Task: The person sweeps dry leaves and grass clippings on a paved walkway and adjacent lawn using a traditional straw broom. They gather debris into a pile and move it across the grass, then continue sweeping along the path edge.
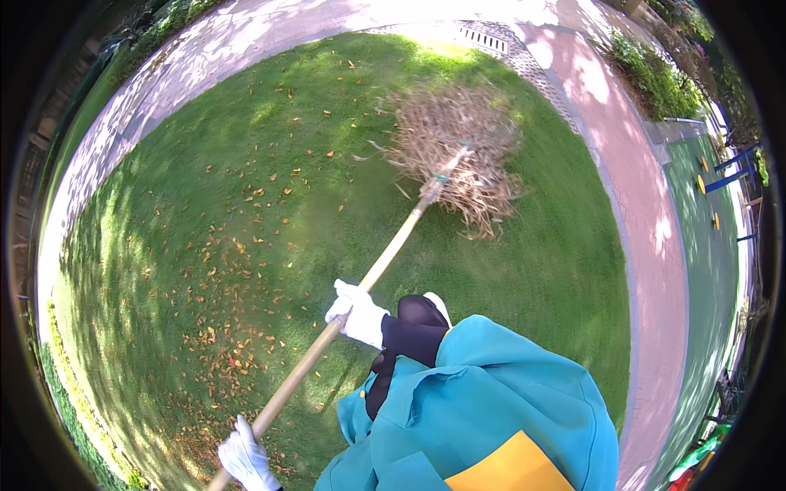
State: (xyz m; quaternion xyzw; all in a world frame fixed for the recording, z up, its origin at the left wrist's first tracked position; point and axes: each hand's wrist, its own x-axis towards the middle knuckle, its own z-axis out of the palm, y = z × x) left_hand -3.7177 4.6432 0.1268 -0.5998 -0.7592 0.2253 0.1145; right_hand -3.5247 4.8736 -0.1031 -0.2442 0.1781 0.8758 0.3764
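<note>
The right hand (pixel 358 313) has its gloved fingers curled around the broom (pixel 393 249), the gloved fingers of the left hand (pixel 246 458) wrap it lower down, and the blurred bristles (pixel 458 123) are over the grass (pixel 565 286), well apart from most fallen leaves (pixel 227 360).

- Broom head (pixel 458 147) over the lawn (pixel 565 286), ahead
- Leaves (pixel 236 362) on the lawn, mostly left of the handle (pixel 386 254)
- Right hand (pixel 356 313) on the handle, ahead of the left hand (pixel 246 458)
- Path (pixel 647 213) right of the lawn; grate (pixel 485 39) beyond the broom head
</note>
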